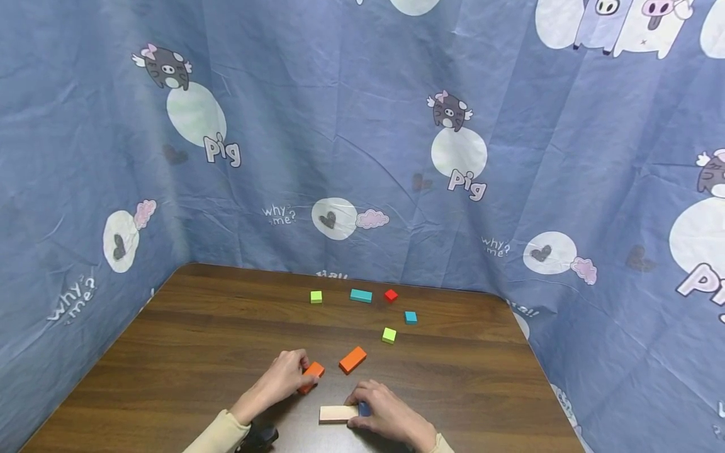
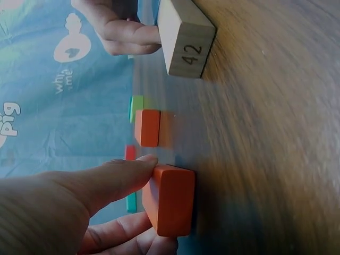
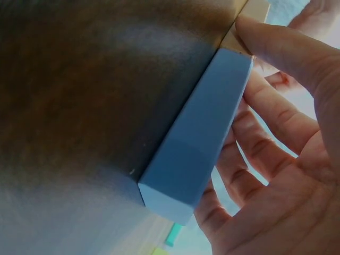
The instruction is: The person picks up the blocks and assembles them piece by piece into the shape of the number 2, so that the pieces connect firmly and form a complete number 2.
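Pinched in the left hand [image 1: 289,372], thumb and fingers parted only by its width, was an orange block [image 1: 314,370]. The right hand [image 1: 386,410] gripped a pale block [image 1: 337,413] by the end abutting a blue block [image 3: 196,130] alongside that palm; whether those fingers also pressed the blue one was hard to tell. A second orange block [image 1: 353,360] lay beyond and between both grips. Uneven right-thumb pressure could have skewed the pale-and-blue row.

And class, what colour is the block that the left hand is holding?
Orange; the block in the left hand shows best in the left wrist view.
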Action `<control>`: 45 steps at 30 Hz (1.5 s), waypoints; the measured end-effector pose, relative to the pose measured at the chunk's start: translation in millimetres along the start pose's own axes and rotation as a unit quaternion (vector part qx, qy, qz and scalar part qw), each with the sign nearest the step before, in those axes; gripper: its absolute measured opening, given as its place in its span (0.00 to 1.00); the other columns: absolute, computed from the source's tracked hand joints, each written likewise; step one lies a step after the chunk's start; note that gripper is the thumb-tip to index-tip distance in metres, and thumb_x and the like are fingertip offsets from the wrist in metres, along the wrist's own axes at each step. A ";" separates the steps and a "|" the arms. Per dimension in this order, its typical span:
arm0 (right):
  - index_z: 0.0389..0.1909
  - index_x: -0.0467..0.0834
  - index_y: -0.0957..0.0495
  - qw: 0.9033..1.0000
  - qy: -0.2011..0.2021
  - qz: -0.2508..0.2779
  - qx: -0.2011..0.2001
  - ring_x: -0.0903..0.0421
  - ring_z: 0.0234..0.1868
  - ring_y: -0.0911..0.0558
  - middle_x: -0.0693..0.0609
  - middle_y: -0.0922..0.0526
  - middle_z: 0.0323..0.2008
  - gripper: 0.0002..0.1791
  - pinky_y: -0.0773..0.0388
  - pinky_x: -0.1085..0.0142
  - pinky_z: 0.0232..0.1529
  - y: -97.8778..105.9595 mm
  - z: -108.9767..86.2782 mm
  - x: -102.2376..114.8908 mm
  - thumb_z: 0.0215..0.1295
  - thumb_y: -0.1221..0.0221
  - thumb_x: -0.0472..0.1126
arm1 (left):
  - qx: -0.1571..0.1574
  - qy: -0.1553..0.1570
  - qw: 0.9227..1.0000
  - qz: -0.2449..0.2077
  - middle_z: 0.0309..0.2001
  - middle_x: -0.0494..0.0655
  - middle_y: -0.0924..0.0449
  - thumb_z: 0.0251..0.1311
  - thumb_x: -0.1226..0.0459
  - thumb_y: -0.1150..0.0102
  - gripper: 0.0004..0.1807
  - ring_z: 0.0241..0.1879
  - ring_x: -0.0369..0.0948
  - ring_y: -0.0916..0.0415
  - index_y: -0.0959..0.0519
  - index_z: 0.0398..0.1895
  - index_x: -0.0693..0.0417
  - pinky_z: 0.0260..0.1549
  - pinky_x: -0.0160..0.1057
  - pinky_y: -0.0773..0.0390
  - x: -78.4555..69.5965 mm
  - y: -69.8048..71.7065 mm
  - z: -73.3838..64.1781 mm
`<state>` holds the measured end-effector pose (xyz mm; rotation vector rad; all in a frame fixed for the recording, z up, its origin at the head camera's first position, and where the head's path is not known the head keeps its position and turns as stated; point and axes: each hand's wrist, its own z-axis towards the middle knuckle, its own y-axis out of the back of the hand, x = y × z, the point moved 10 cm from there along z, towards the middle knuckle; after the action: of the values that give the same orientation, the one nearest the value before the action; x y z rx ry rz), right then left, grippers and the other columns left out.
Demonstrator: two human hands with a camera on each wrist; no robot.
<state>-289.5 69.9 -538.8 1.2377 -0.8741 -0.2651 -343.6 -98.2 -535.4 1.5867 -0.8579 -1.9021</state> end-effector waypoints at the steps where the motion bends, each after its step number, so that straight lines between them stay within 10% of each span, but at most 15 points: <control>1: 0.41 0.55 0.18 1.000 0.000 0.001 -0.001 0.70 0.43 0.28 0.66 0.21 0.39 0.12 0.29 0.69 0.45 0.0 0.1 -0.3 0.57 0.34 0.53 | 0.000 -0.003 1.000 -0.002 0.19 0.41 0.30 0.40 0.64 0.24 0.17 0.17 0.34 0.35 0.26 0.24 0.58 0.14 0.31 0.38 -1.1 -0.4 0.1; 45: 0.42 0.57 0.19 0.999 -0.027 0.003 0.019 0.71 0.43 0.28 0.69 0.21 0.40 0.13 0.29 0.67 0.46 -4.6 1.0 -6.9 0.58 0.35 0.55 | 0.021 -0.004 1.000 -0.014 0.18 0.39 0.33 0.43 0.63 0.26 0.16 0.17 0.34 0.38 0.28 0.23 0.56 0.14 0.31 0.41 -25.6 -25.3 -6.5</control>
<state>-293.5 71.8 -545.8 1.2674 -0.9328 -0.2794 -332.3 -63.6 -538.2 1.6245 -0.8905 -1.9226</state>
